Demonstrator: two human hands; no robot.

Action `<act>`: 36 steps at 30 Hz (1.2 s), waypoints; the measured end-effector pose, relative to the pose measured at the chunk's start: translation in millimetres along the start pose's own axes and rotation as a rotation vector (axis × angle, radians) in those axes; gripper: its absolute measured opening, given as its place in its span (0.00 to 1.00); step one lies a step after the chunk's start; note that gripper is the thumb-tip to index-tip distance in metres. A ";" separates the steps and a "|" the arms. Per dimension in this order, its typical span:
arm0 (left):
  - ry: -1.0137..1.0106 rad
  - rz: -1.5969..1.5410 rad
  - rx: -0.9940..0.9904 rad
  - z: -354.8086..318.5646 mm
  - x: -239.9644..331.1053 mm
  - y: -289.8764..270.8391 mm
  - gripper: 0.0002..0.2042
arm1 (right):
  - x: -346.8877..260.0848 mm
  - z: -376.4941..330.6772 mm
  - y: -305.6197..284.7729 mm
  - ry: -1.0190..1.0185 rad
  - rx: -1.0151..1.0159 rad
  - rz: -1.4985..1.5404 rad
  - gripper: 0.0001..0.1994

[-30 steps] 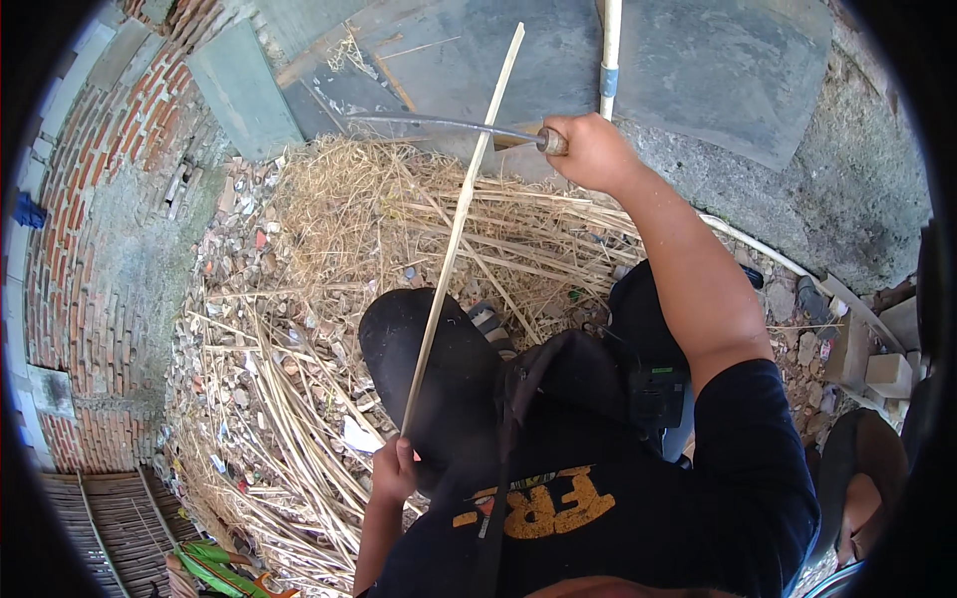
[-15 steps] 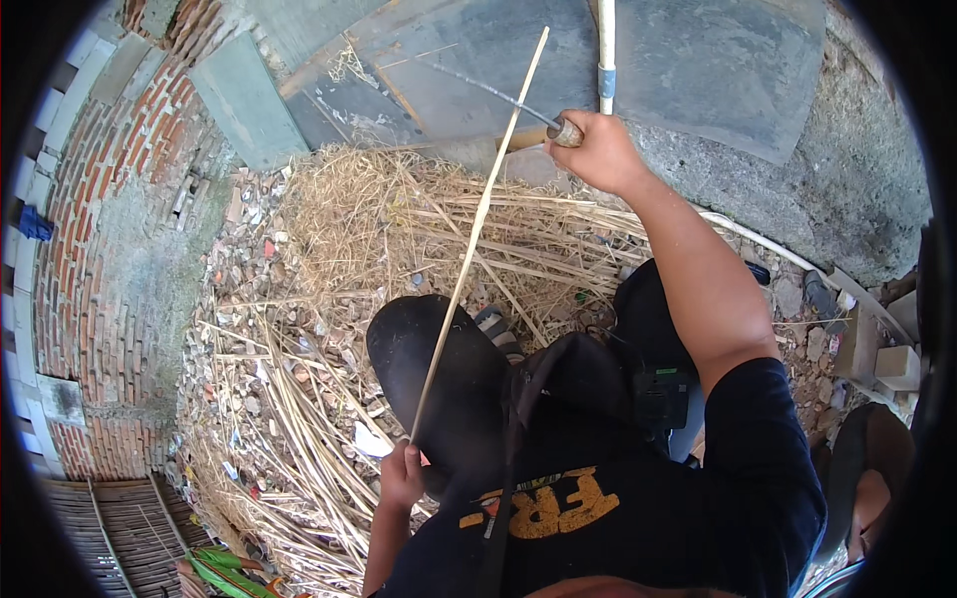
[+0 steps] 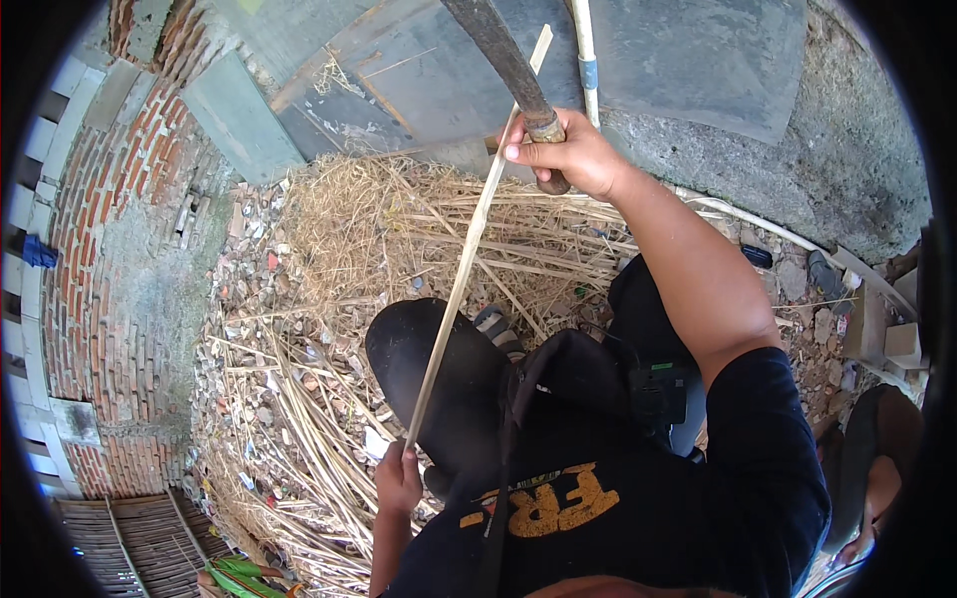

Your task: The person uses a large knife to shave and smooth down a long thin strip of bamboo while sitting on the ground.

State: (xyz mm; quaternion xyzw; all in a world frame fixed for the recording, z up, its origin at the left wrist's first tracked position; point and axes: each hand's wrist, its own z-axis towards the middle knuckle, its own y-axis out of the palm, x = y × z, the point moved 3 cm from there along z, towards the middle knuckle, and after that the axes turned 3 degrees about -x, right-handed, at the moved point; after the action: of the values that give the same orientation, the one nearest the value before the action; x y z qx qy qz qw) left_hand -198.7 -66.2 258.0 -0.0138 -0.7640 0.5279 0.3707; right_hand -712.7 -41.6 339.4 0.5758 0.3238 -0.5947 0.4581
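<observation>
My left hand (image 3: pixel 398 480) grips the near end of a long pale bamboo strip (image 3: pixel 467 253) that slants up and away over my black-trousered knee. My right hand (image 3: pixel 570 154) is raised at arm's length and closed around the wooden handle of a large dark-bladed knife (image 3: pixel 501 58). The blade points up and away, lying close beside the upper part of the strip. I cannot tell if blade and strip touch.
A heap of dry bamboo slivers and shavings (image 3: pixel 379 239) covers the rubble ground ahead. Grey slabs (image 3: pixel 688 60) and a white pole (image 3: pixel 583 50) lie beyond it. A brick wall (image 3: pixel 120 229) curves along the left. A sandal (image 3: pixel 496 327) shows by my knee.
My right hand has swung the knife from lying flat and pointing left to standing upright, blade raised toward the top of the view. The left hand and the strip stayed nearly still.
</observation>
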 end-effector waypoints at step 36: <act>-0.031 0.057 0.010 16.4 22.7 9.1 0.17 | 6.1 1.0 0.7 -0.082 -0.059 -1.196 0.14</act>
State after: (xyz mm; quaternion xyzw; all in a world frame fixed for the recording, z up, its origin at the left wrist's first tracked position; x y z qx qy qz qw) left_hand -228.1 -65.8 260.3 -0.0254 -0.7663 0.5422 0.3437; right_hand -712.0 -43.9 333.6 0.2575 0.5901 -0.7618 0.0718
